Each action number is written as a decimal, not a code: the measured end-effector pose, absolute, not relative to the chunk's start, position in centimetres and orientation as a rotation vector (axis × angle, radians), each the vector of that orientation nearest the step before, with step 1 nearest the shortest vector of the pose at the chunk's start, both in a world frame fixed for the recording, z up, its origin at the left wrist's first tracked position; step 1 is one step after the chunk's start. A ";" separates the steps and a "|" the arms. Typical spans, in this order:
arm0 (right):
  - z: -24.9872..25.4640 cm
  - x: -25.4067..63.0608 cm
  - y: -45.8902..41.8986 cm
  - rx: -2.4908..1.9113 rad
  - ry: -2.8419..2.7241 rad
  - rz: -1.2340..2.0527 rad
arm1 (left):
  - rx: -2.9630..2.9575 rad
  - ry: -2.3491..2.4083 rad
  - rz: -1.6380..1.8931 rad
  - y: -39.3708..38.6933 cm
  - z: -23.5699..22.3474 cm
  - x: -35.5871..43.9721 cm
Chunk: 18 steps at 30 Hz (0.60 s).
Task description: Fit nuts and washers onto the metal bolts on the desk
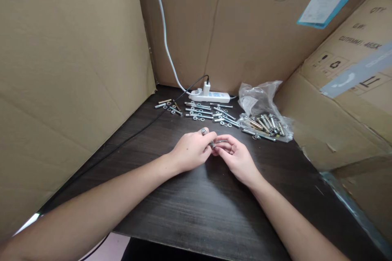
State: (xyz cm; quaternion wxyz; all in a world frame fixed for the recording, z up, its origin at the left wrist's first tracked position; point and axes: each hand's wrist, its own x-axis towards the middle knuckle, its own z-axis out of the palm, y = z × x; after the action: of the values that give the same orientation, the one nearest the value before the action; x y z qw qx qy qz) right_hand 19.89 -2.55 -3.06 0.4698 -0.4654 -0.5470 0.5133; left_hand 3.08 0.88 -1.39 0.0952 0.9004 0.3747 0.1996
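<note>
My left hand [192, 149] is closed around a metal expansion bolt [212, 145], whose other end shows above the fingers. My right hand [237, 157] meets it from the right, thumb and fingertips pinched at the bolt's lower end. A thin strip of metal shows between the right fingers; its kind is hard to make out. Both hands are over the dark table [171, 212]. Beyond them lie rows of long bolts [199, 115] with nuts and washers [226, 124]. A smaller group of bolts and sleeves [165, 102] is to their left.
An open clear plastic bag [260, 98] holding several bolts [266, 124] lies at the right. A white power strip [214, 97] with a plugged-in charger stands at the back. A black cable [143, 122] crosses the table's left side. Large cardboard boxes [190, 28] wall in the table.
</note>
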 end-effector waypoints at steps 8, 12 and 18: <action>-3.1 19.8 -2.5 -1.132 -1.301 1.238 | 2.611 0.975 0.556 0.8 -1.5 3.1; -3.1 19.9 -2.5 -1.128 -1.297 1.266 | 2.517 0.932 0.615 0.8 -1.6 3.1; -3.0 19.8 -2.4 -1.144 -1.319 1.312 | 2.454 0.935 0.639 0.6 -1.5 3.1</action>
State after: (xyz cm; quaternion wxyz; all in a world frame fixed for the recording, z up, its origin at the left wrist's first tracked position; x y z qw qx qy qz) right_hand 19.85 -2.45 -3.03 0.4607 -0.4648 -0.5360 0.5334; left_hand 3.06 0.64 -1.46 0.2178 0.8863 0.3375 0.2307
